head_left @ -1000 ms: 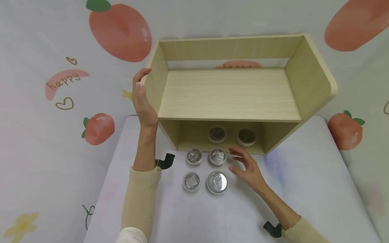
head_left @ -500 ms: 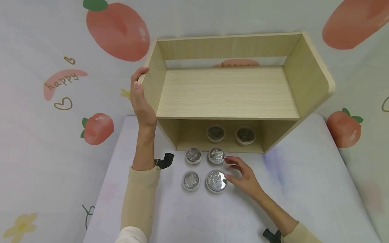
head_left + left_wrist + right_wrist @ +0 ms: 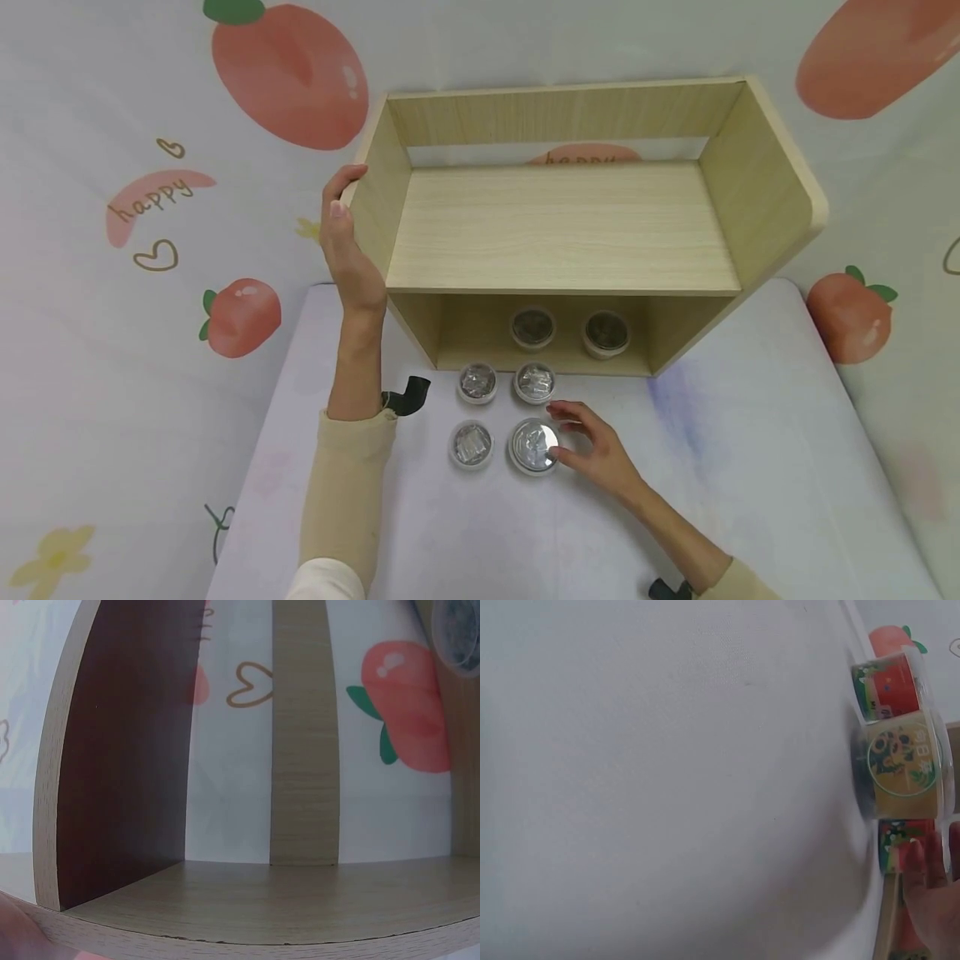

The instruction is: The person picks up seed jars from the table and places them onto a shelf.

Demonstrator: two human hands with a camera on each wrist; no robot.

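My left hand (image 3: 352, 258) grips the front edge of the left side panel of a two-tier wooden shelf (image 3: 566, 229); a bit of it shows in the left wrist view's lower left corner. Beside the largest round lidded tub (image 3: 531, 447), my right hand (image 3: 600, 454) has its thumb at the lid's right rim, with the fingers bent loosely behind. In the right wrist view this tub (image 3: 904, 769) has a tan label with sunflowers. Three smaller clear-lidded tubs stand around it: one to its left (image 3: 472, 445), two behind, at back left (image 3: 477, 383) and directly behind (image 3: 534, 383).
Two more tubs, a left one (image 3: 532, 327) and a right one (image 3: 606, 333), stand in the shelf's lower compartment. A white cloth (image 3: 465, 542) covers the table. Behind the shelf hangs a fruit-printed backdrop (image 3: 150, 333).
My right hand has moved left and toward me, from beside the back tub to the largest tub's rim. The left hand keeps its grip on the shelf, and the tubs stand where they were.
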